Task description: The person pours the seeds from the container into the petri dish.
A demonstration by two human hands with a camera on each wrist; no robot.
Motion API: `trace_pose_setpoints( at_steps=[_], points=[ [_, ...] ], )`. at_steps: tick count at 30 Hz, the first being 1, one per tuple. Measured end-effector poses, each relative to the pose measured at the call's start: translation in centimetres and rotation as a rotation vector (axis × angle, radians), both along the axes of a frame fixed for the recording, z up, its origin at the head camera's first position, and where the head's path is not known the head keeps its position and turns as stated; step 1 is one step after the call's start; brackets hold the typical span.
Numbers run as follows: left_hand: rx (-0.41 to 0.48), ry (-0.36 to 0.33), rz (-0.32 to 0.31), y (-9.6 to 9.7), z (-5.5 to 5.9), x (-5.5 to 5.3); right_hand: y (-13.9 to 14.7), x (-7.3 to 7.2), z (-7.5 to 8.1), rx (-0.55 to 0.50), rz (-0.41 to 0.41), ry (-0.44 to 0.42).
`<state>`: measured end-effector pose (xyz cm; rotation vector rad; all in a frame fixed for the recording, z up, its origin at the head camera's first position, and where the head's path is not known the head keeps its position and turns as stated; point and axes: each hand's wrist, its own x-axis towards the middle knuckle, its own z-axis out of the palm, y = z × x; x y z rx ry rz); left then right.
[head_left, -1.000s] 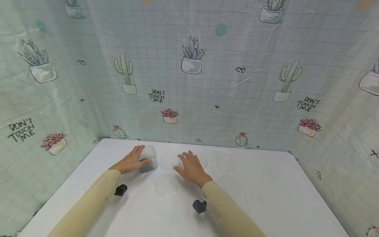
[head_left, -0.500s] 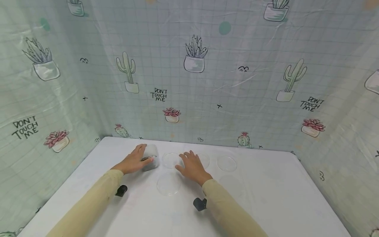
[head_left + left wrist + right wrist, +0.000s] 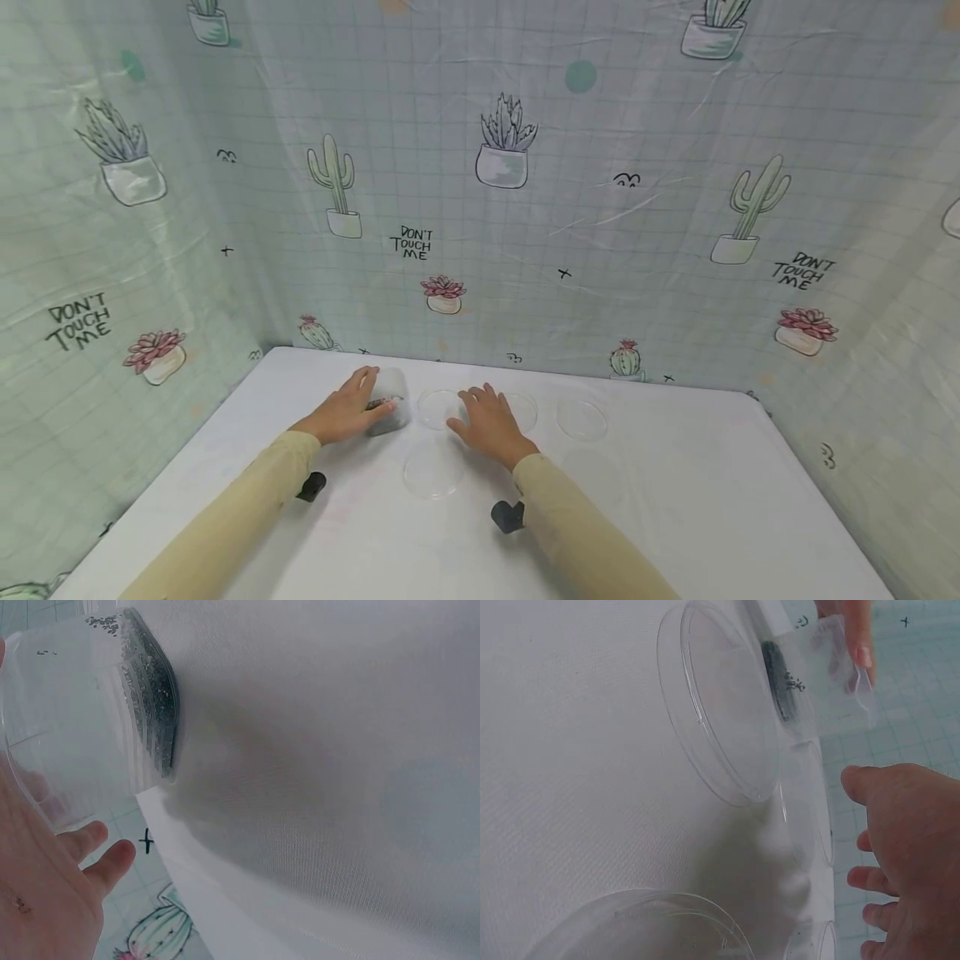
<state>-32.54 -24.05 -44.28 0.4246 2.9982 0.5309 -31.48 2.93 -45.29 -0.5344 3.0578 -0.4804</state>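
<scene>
Left hand (image 3: 345, 411) at the far left of the table (image 3: 697, 492), wrapped about a clear container (image 3: 392, 386): thumb on the near side, fingers bent round the far side, so a real hold rather than a touch. Container stands about upright; whether its base bears on the table or sits just off it, I cannot tell. Dark grains (image 3: 150, 697) lie in its bottom, a few specks clinging higher on the wall. Right hand (image 3: 489, 425) holds nothing; fingers spread and slightly bent, palm low over the back row of clear round dishes. In that row: left dish (image 3: 438, 409) just beside the container, middle dish (image 3: 522, 412) partly hidden behind the right hand, right dish (image 3: 582, 420) beyond it. Nearer the person, front dish (image 3: 433, 469) and a fainter one, pale dish (image 3: 592, 475), to its right. No grains visible in any of them from here, though glare makes this unsure. Step in hand, by my reading: securing the container, with the right hand free among the dishes. A move from this pose would call for a firm left grip and a level container, since a tilt could shift the loose grains, and for right fingers kept clear of the thin, light-looking rims.
</scene>
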Motion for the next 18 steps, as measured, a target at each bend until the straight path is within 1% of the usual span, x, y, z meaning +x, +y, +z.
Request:
trace_pose_setpoints(
  at_steps=[5, 10, 15, 18],
  points=[
    [-0.004, 0.01, -0.001, 0.1, 0.0, -0.1, -0.1, -0.3, -0.1, 0.01, 0.0, -0.005],
    [-0.02, -0.004, -0.005, 0.1, 0.2, -0.2, -0.4, -0.7, -0.3, 0.03, -0.008, -0.012],
    [-0.018, -0.018, -0.007, 0.2, 0.6, 0.1, -0.6, -1.0, -0.6, 0.029, -0.007, -0.01],
    [-0.013, -0.013, -0.008, 0.3, 0.6, 0.2, -0.6, -1.2, -0.9, 0.034, -0.014, -0.009]
  ],
)
